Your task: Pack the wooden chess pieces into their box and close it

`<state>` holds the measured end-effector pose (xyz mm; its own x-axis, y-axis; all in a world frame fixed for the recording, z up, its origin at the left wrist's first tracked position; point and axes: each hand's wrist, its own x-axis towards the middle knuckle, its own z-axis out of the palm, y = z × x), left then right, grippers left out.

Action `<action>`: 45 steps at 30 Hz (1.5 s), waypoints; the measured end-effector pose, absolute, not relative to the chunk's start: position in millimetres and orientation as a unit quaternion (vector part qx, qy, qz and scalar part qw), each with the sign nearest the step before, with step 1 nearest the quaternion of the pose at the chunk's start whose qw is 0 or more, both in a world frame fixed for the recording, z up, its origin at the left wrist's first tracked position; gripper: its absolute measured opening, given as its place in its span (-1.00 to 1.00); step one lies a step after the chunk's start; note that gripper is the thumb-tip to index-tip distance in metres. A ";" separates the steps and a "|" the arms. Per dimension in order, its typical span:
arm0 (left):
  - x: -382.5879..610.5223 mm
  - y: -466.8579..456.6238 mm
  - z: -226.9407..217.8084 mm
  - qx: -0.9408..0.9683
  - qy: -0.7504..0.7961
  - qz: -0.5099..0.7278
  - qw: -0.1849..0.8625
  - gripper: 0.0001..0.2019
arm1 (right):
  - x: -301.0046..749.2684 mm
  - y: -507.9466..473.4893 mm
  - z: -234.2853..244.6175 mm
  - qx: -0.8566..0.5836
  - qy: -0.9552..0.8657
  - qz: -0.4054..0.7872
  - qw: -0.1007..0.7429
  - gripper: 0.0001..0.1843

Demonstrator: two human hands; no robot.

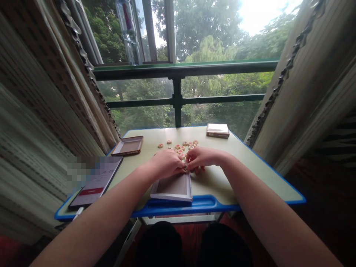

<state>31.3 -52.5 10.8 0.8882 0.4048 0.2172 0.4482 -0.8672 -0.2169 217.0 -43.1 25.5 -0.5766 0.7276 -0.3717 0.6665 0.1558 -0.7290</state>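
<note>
My left hand [166, 162] and my right hand [202, 157] meet at the far edge of a shallow grey tray [172, 186] on a small table [250, 174]. Both hands are closed in a pinch around a round wooden game piece [185, 168] held between their fingertips. Several more round wooden pieces with red marks [180, 145] lie scattered on the table just beyond my hands.
A brown box lid [128, 145] lies at the back left and a closed box [217, 130] at the back right. A phone [96, 181] rests on the left edge. Curtains flank the table, and a window with a green railing [178, 97] stands behind it.
</note>
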 end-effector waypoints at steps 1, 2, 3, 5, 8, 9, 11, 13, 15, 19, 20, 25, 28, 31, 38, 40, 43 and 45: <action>31.6 -53.1 11.1 -0.963 -0.224 -0.082 0.128 -0.72 | 216.6 -43.4 25.6 -0.460 -0.761 0.456 0.034 -0.80; 31.9 -53.8 11.3 -0.963 -0.227 -0.082 0.124 -0.73 | 216.1 -43.8 25.7 -0.462 -0.764 0.450 0.035 -0.81; 32.1 -54.6 11.4 -0.962 -0.229 -0.083 0.120 -0.73 | 215.6 -44.2 25.7 -0.463 -0.767 0.443 0.036 -0.81; 32.5 -55.8 11.4 -0.962 -0.233 -0.090 0.112 -0.74 | 214.2 -45.0 25.6 -0.467 -0.772 0.429 0.036 -0.81; 32.4 -56.1 10.6 -0.959 -0.241 -0.105 0.102 -0.75 | 212.0 -46.0 25.5 -0.478 -0.775 0.412 0.035 -0.80; 32.1 -55.7 10.3 -0.958 -0.245 -0.109 0.100 -0.76 | 211.4 -46.3 25.5 -0.481 -0.776 0.408 0.033 -0.80; 31.1 -54.2 9.7 -0.957 -0.249 -0.118 0.093 -0.78 | 210.4 -46.5 25.6 -0.485 -0.778 0.398 0.032 -0.79; 29.9 -52.3 9.2 -0.958 -0.246 -0.126 0.081 -0.79 | 209.8 -46.3 25.6 -0.486 -0.781 0.391 0.030 -0.80; 29.0 -50.5 8.7 -0.960 -0.239 -0.131 0.067 -0.80 | 209.4 -45.8 25.2 -0.482 -0.786 0.387 0.027 -0.81; 28.5 -48.7 7.2 -0.960 -0.241 -0.133 0.054 -0.81 | 208.3 -45.1 23.6 -0.485 -0.793 0.368 0.024 -0.80; 28.6 -48.6 6.8 -0.959 -0.244 -0.134 0.053 -0.82 | 207.9 -45.1 23.2 -0.490 -0.794 0.359 0.023 -0.79; 29.0 -48.8 6.2 -0.957 -0.249 -0.140 0.050 -0.82 | 206.8 -45.7 23.0 -0.493 -0.799 0.342 0.021 -0.78; 29.1 -49.1 6.3 -0.958 -0.247 -0.141 0.041 -0.83 | 206.7 -46.3 24.0 -0.488 -0.799 0.351 0.024 -0.80; 29.4 -49.5 5.8 -0.959 -0.244 -0.142 0.035 -0.84 | 206.6 -46.6 24.7 -0.492 -0.792 0.360 0.025 -0.79; 29.1 -50.1 4.3 -0.956 -0.253 -0.145 0.031 -0.86 | 207.2 -46.9 25.2 -0.491 -0.790 0.366 0.033 -0.80; 29.3 -49.8 4.1 -0.956 -0.252 -0.150 0.027 -0.86 | 207.7 -46.4 24.7 -0.484 -0.791 0.371 0.040 -0.81; 30.4 -49.9 3.8 -0.955 -0.252 -0.154 0.026 -0.85 | 209.1 -44.7 23.2 -0.471 -0.788 0.393 0.057 -0.82; 31.4 -50.7 4.1 -0.954 -0.255 -0.155 0.026 -0.84 | 210.2 -43.5 22.1 -0.465 -0.783 0.408 0.069 -0.84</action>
